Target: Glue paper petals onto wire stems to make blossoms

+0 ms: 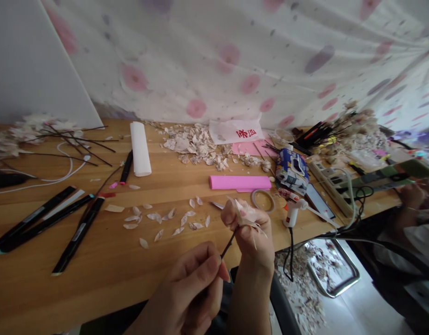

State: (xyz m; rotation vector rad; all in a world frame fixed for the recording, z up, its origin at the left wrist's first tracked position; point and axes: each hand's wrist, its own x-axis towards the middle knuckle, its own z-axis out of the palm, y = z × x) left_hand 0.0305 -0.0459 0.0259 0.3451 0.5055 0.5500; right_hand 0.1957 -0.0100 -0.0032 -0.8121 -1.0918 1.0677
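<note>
My left hand [195, 284] is closed around a thin dark stem [228, 245], just in front of the table edge. At the top of that stem is a pale, pinkish-white handmade flower [247, 215], its petals pinched between the thumb and fingers of my right hand [258, 237]. Part of the flower is hidden by those fingers. Loose petals [177, 231] lie scattered on the wooden table [106, 284] to the left of my hands. Behind my right hand, the tip of a metal blade [217, 204] pokes out; the rest of it is covered.
A white glue gun [291, 211] stands at right, its cord hanging off the edge. Nearby are a tape roll [263, 201], a pink paper roll [240, 182] and a power strip [331, 188]. Markers [78, 236] lie left, a petal heap [196, 144] behind. Another person's hand [411, 193] is far right.
</note>
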